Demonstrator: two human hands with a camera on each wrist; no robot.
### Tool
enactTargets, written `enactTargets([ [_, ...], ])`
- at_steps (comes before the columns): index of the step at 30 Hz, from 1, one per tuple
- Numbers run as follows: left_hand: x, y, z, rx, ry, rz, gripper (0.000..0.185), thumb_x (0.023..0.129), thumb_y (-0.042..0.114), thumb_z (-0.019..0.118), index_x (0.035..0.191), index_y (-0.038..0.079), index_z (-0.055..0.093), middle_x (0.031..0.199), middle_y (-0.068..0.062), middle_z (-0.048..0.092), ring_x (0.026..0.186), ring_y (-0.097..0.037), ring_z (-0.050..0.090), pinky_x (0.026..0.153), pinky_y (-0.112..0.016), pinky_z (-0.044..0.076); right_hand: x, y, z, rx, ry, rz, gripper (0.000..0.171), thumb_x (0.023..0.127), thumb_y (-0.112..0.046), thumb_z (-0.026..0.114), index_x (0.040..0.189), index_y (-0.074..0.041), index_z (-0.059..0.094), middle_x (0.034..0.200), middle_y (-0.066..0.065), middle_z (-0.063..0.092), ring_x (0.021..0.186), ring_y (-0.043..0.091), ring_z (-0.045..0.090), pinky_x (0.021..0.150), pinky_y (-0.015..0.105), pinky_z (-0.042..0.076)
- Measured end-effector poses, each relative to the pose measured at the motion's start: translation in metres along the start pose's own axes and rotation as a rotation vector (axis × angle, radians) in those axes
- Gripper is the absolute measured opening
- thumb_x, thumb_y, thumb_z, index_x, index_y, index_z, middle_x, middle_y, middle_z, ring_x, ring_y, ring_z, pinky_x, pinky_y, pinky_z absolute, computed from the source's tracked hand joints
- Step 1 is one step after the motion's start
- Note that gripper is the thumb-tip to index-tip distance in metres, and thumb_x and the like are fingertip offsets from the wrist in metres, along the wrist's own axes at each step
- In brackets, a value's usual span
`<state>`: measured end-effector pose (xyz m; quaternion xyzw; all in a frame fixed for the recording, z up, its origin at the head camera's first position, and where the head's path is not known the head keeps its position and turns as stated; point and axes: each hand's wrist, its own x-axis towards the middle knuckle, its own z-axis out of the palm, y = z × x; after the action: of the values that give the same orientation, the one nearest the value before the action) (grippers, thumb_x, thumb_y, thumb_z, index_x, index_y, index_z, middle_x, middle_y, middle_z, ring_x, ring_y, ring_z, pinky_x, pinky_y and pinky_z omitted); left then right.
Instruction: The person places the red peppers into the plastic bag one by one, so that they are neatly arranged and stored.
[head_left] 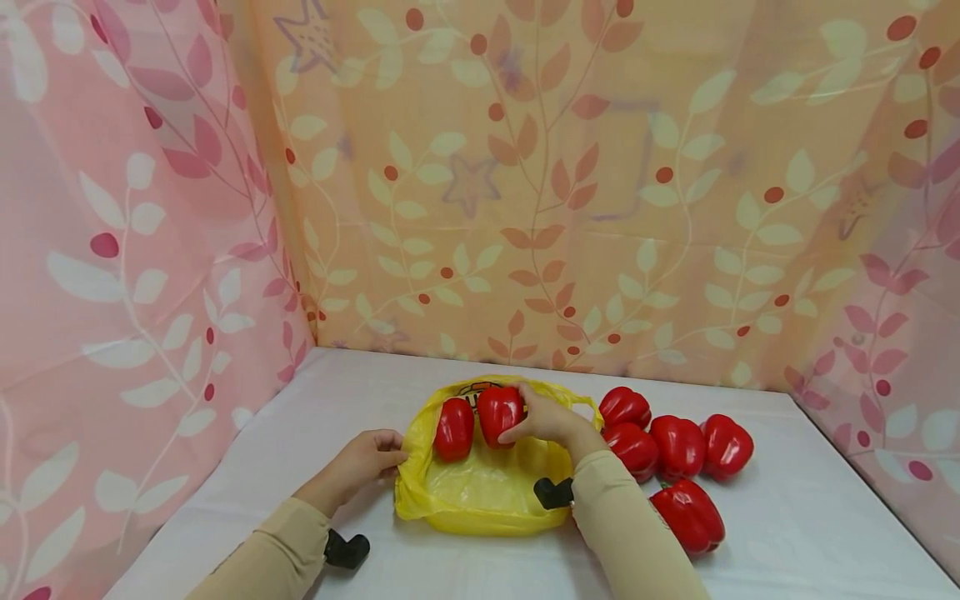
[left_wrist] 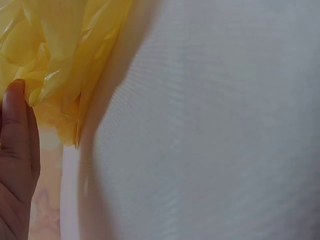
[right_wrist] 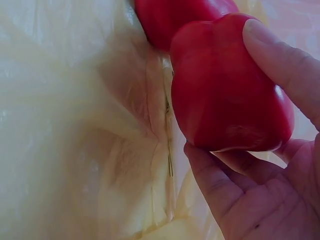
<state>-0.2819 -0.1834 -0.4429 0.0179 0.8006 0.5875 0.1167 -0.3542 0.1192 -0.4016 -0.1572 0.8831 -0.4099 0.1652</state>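
- yellow plastic bag (head_left: pixel 480 492): lying open on the white table (head_left: pixel 810 517); near-left rim pinched by left hand (head_left: pixel 367 461).
- first pepper (head_left: pixel 454 429): already lodged inside the bag.
- second pepper (head_left: pixel 500 414): clasped by curled fingers of right hand (head_left: pixel 547 421), judged mid-placement; release is called for next.
- five loose peppers (head_left: pixel 678 447): grouped right of the bag.
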Motion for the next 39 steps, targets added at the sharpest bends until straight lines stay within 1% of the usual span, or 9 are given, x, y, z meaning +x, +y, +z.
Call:
enactTargets([
  [6,-0.001,0.000,0.000,0.010,-0.002,0.005,0.013,0.088,0.011,0.059,0.096,0.001,0.061,0.085,-0.006,0.060,0.071,-0.021,0.053,0.064,-0.031,0.048,0.004,0.001,0.004,-0.037,0.002,0.007,0.097,0.063,-0.037,0.082,0.140,-0.017,0.026,0.129,0.006,0.046,0.117,0.027,0.042,0.096,0.048,0.037],
  [11,-0.001,0.001,0.000,0.003,-0.008,0.003,0.013,0.088,0.011,0.059,0.096,0.001,0.061,0.086,-0.006,0.060,0.072,-0.020,0.053,0.065,-0.031,0.048,0.008,0.003,0.009,-0.026,-0.006,0.013,0.100,0.063,-0.037,0.082,0.141,-0.016,0.024,0.129,0.007,0.046,0.118,0.027,0.041,0.098,0.048,0.035],
  [16,-0.001,0.002,-0.001,0.002,-0.014,0.001,0.013,0.088,0.010,0.059,0.096,0.001,0.061,0.086,-0.006,0.060,0.071,-0.020,0.053,0.064,-0.030,0.048,0.012,0.005,0.013,-0.019,-0.003,0.005,0.098,0.064,-0.036,0.082,0.141,-0.015,0.025,0.129,0.007,0.045,0.118,0.027,0.041,0.098,0.048,0.035],
  [22,-0.002,0.002,-0.001,0.008,-0.011,0.002,0.013,0.088,0.011,0.059,0.096,0.001,0.061,0.085,-0.006,0.060,0.071,-0.020,0.053,0.063,-0.030,0.047,0.011,0.003,0.018,-0.027,0.000,0.007,0.099,0.066,-0.035,0.080,0.143,-0.012,0.021,0.134,0.009,0.040,0.121,0.028,0.038,0.100,0.047,0.033],
  [29,-0.002,0.001,-0.001,0.025,-0.007,-0.001,0.013,0.088,0.011,0.059,0.096,0.001,0.061,0.085,-0.006,0.060,0.069,-0.021,0.052,0.062,-0.031,0.047,0.011,0.002,0.021,-0.039,0.018,-0.017,0.099,0.070,-0.031,0.079,0.144,-0.008,0.018,0.138,0.013,0.038,0.122,0.029,0.038,0.102,0.045,0.031],
  [39,-0.002,0.004,-0.001,0.025,-0.004,-0.006,0.012,0.088,0.011,0.059,0.095,0.001,0.061,0.083,-0.006,0.059,0.068,-0.021,0.051,0.061,-0.030,0.046,0.017,0.001,0.022,-0.061,0.034,0.041,0.102,0.070,-0.037,0.077,0.146,-0.011,0.014,0.141,0.010,0.035,0.124,0.029,0.036,0.102,0.046,0.031],
])
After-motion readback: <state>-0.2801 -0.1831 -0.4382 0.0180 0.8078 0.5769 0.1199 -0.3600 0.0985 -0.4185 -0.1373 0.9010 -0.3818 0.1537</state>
